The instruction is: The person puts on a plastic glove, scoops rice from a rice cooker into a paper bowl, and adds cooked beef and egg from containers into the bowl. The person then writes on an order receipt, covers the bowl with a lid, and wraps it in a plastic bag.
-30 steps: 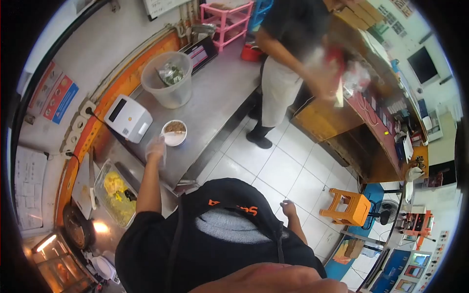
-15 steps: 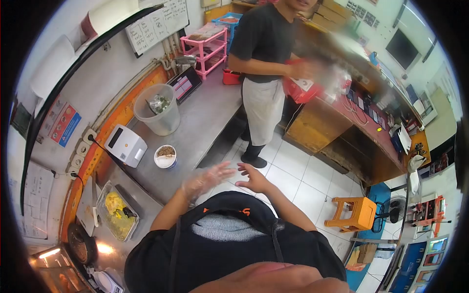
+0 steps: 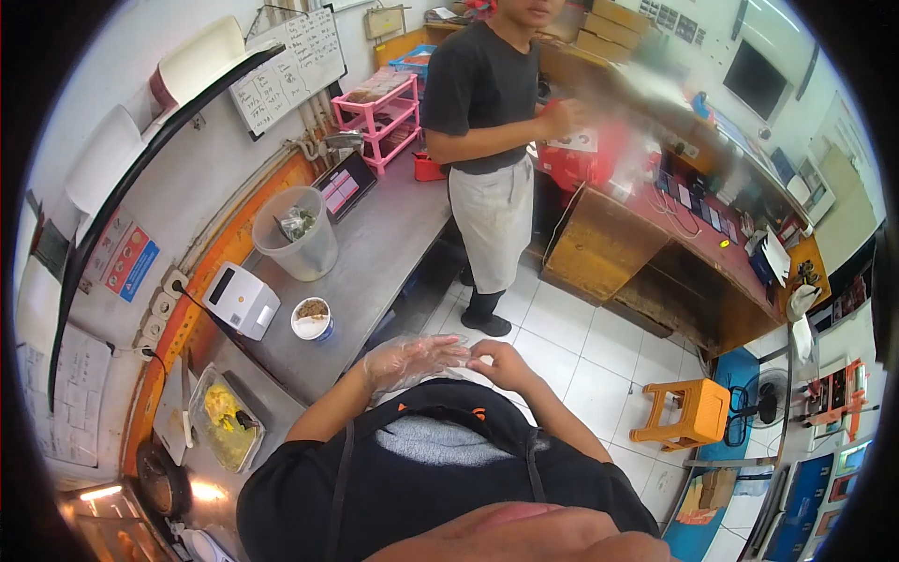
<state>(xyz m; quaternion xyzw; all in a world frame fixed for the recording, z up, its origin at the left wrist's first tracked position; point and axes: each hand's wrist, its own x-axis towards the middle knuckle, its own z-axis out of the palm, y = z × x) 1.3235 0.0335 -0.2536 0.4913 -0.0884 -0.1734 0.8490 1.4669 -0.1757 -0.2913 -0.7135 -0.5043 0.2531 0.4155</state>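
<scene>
On the counter (image 3: 384,258), a white device (image 3: 242,300) stands just beside the cup of food (image 3: 312,320). Farther right, the left hand (image 3: 417,362), in a clear glove, is open, fingers extended. The right hand (image 3: 501,365) meets its fingertips, fingers partly curled; whether it pinches the glove is unclear.

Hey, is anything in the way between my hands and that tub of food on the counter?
Nothing visible stands between your gloved left hand and the tub, just bare counter. Your right hand, though, has the left one in its way.
</scene>
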